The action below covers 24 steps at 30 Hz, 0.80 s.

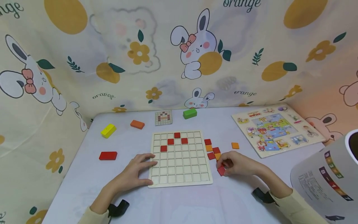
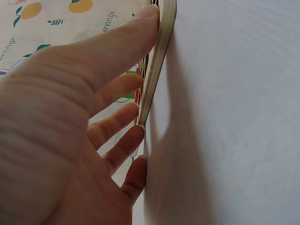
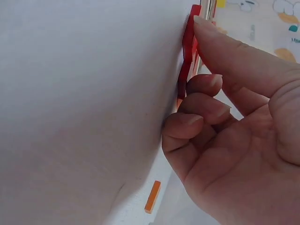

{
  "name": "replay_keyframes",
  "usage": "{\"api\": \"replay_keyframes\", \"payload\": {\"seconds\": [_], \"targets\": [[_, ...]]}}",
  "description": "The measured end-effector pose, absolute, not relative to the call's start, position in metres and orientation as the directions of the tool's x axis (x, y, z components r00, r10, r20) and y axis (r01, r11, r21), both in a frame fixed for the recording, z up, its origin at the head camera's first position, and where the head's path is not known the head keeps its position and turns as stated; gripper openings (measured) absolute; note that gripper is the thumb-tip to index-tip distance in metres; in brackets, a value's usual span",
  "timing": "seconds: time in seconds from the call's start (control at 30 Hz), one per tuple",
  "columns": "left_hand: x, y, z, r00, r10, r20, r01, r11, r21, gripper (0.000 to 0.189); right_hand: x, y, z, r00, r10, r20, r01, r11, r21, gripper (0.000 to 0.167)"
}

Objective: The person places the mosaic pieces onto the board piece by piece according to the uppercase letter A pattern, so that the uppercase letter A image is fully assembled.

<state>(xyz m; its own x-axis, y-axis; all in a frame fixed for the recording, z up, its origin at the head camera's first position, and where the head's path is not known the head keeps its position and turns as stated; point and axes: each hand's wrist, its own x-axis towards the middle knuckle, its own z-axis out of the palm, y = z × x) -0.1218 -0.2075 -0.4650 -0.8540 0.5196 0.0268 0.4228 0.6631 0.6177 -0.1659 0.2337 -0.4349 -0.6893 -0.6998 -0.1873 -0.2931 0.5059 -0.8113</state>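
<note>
One pinched tile [image 1: 221, 171]; cloth [image 1: 165, 56] reads "orange"

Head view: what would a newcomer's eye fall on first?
Probably the cream gridded board in the middle of the table, with four red tiles in its far rows. Next come the right hand, pinching another red tile right of the board, and the left hand, touching the board's left edge. The rabbit-and-orange printed backdrop behind the table stands out.
</note>
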Motion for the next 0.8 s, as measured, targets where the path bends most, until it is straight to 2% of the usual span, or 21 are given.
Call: {"api": "replay_keyframes", "payload": {"seconds": [0.23, 0.43, 0.8], "targets": [[-0.122, -0.208, -0.466, -0.852, 0.522, 0.041, 0.432, 0.657, 0.618, 0.067, -0.163, 0.232, -0.435, -0.716, -0.668, -0.204, -0.29, 0.55, -0.784, 0.023], [-0.122, -0.209, -0.467, -0.85, 0.525, 0.053, 0.442, 0.654, 0.614, 0.066, -0.161, 0.231, -0.437, -0.723, -0.663, -0.193, -0.274, 0.532, -0.801, 0.023], [-0.122, -0.209, -0.466, -0.851, 0.523, 0.051, 0.438, 0.652, 0.619, 0.066, -0.166, 0.223, -0.434, -0.739, -0.656, -0.151, -0.307, 0.529, -0.791, 0.015]]}}
